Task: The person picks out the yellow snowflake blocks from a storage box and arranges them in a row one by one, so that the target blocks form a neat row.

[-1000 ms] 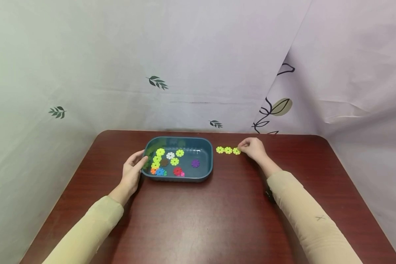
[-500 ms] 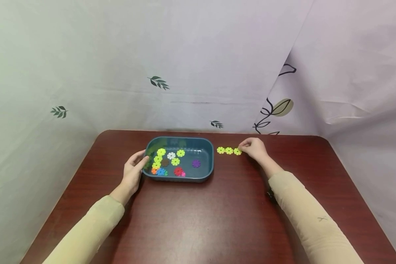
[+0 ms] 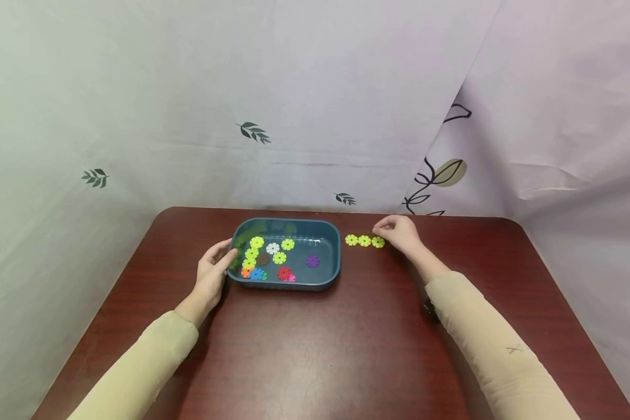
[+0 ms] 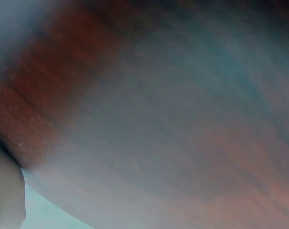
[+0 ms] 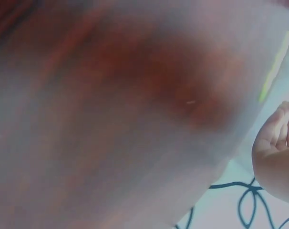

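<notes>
My left hand [image 3: 212, 271] grips the left end of a dark blue plastic tray [image 3: 299, 285], thumb at the rim. Several flower-shaped plastic discs lie inside, among them a white disc [image 3: 272, 248], a purple disc [image 3: 312, 261], a red disc [image 3: 283, 273] and yellow ones. Right of the tray, three yellow discs form a row on the table: a left disc [image 3: 351, 240], a middle disc [image 3: 364, 241] and a right disc [image 3: 378, 242]. Just above the right disc is my right hand [image 3: 401, 233], thumb and fingers close together, with nothing visible between them.
The dark red wooden table [image 3: 304, 350] meets a pale cloth backdrop [image 3: 315, 105] with leaf prints at its far edge. Both wrist views mostly show blurred table surface. A dark looped cord pattern [image 5: 252, 188] appears low in the right wrist view.
My right hand has let go of the right yellow disc and moved slightly up and left of it. The disc row, the tray and my left hand stay in place.
</notes>
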A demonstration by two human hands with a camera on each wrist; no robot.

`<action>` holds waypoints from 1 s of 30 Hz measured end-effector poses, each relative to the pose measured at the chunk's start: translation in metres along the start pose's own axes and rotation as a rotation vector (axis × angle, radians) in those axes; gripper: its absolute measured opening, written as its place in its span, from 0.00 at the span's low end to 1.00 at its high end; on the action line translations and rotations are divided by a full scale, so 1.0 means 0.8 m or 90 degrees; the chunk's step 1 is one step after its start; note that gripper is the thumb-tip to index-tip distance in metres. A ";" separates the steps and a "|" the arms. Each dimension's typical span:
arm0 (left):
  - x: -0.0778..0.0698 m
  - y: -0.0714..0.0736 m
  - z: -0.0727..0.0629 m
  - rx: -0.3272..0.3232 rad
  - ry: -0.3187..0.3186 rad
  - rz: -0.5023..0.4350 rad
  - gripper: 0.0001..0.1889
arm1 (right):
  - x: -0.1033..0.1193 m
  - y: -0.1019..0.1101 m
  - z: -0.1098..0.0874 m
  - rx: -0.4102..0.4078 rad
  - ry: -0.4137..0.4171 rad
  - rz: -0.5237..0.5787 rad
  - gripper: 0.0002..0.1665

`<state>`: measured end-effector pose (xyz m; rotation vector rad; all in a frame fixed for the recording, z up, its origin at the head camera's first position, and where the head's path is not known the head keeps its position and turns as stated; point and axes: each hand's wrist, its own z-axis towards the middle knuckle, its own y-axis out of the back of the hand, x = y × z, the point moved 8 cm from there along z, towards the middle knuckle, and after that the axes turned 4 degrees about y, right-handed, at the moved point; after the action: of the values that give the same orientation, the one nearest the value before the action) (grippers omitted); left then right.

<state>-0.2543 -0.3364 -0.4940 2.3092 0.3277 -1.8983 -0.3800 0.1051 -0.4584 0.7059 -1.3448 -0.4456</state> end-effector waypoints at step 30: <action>0.000 0.001 0.003 0.003 -0.016 -0.010 0.24 | 0.130 -0.040 0.010 0.041 0.115 0.085 0.09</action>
<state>-0.2565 -0.3379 -0.4949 2.2910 0.3393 -1.9360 -0.3645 0.0115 -0.4042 0.6871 -1.2304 -0.2265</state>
